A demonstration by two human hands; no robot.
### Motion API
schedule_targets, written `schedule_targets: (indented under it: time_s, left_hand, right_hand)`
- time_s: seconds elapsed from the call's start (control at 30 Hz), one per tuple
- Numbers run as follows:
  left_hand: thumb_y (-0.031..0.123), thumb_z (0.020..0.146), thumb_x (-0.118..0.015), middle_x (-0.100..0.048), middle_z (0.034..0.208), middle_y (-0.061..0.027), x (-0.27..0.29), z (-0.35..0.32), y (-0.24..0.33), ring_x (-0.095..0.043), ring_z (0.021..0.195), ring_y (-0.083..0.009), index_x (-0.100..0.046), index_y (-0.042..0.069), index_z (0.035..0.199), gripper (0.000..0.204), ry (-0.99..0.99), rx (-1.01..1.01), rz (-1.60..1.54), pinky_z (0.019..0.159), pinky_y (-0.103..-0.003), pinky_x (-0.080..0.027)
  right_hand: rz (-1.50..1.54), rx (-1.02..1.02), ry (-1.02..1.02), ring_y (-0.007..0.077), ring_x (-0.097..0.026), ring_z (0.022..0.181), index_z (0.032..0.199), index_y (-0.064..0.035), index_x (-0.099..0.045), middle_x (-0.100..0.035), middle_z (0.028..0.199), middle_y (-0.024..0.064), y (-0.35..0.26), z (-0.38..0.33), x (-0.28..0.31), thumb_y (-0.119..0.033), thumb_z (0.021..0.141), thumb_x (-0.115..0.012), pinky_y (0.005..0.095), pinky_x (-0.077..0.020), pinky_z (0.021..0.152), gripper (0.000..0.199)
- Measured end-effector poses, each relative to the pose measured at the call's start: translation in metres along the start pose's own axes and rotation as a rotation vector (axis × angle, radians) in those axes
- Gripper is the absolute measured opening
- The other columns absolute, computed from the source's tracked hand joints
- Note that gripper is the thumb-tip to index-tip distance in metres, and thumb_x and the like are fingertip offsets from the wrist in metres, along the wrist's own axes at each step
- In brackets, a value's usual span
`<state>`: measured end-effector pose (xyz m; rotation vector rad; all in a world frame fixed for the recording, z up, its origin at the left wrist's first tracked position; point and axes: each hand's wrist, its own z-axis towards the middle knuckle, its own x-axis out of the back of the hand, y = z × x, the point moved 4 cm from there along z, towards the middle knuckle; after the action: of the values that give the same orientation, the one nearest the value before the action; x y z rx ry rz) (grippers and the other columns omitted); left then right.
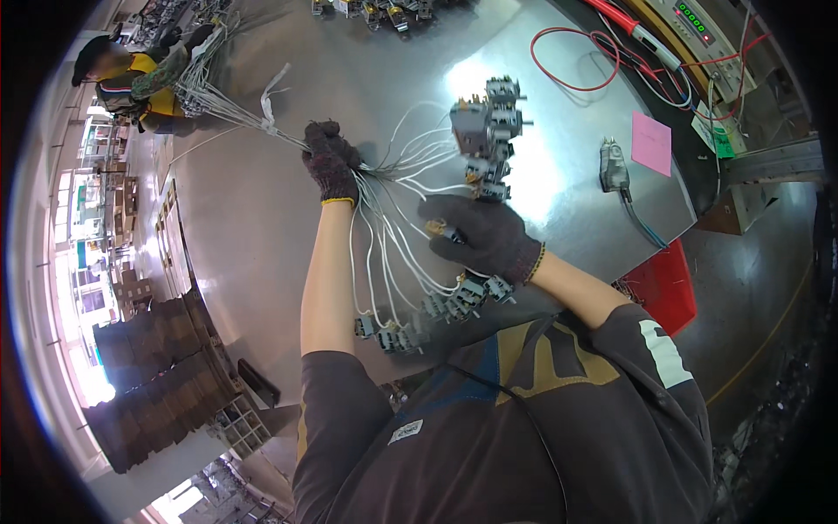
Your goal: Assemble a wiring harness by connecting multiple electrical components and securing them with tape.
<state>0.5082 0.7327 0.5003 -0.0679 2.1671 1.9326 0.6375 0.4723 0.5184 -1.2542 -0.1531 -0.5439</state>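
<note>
My left hand [332,162], in a dark knitted glove, is closed round a bundle of white cables [249,120]. Beyond the fist the bundle runs toward the far left; on the near side its cables fan out. Each visible loose end carries a small grey connector. One cluster of connectors [478,131] lies right of the left hand, and others [467,297] sit along the near table edge, with more connectors [397,336] left of them. My right hand [484,237], gloved too, grips a small connector with a brass-coloured end [443,230] between thumb and fingers.
A grey plug [614,166] with its cord lies at the right, beside a pink paper [651,144]. Behind are a red test lead [567,33] and a metering device [694,31]. A red bin [668,288] stands below. Another person [144,83] handles cables far left.
</note>
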Motion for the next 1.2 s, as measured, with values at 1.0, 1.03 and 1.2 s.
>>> schedule_targets:
  time_s: [1.0, 1.03, 1.2]
  left_hand:
    - [0.048, 0.103, -0.057, -0.035, 0.053, 0.0045, -0.004, 0.007, -0.006, -0.031, 0.044, -0.0107, -0.060, 0.009, 0.084, 0.043, -0.061, 0.032, -0.017, 0.041, -0.030, -0.029]
    - [0.048, 0.103, -0.057, -0.035, 0.053, 0.0045, -0.007, 0.007, -0.006, -0.031, 0.044, -0.0107, -0.060, 0.009, 0.084, 0.043, -0.062, 0.032, -0.016, 0.041, -0.030, -0.029]
    - [0.049, 0.103, -0.056, -0.036, 0.054, 0.0038, -0.004, 0.008, -0.006, -0.031, 0.044, -0.0113, -0.060, 0.008, 0.087, 0.044, 0.027, 0.003, -0.012, 0.042, -0.031, -0.029]
  right_hand:
    - [-0.317, -0.237, 0.024, 0.0326, -0.070, 0.104, 0.145, -0.0063, -0.047, -0.067, 0.124, 0.0162, 0.038, -0.023, 0.067, -0.044, 0.067, -0.092, 0.0446, -0.0584, 0.086, 0.098]
    - [-0.327, -0.215, 0.143, 0.0326, -0.069, 0.107, 0.148, -0.0065, -0.043, -0.067, 0.125, 0.0154, 0.041, -0.019, 0.065, -0.043, 0.066, -0.092, 0.0442, -0.0578, 0.089, 0.102]
    - [-0.312, -0.495, 0.042, 0.0302, -0.070, 0.110, 0.152, -0.0093, -0.042, -0.067, 0.129, 0.0135, 0.039, 0.009, 0.068, -0.045, 0.074, -0.086, 0.0408, -0.0580, 0.089, 0.097]
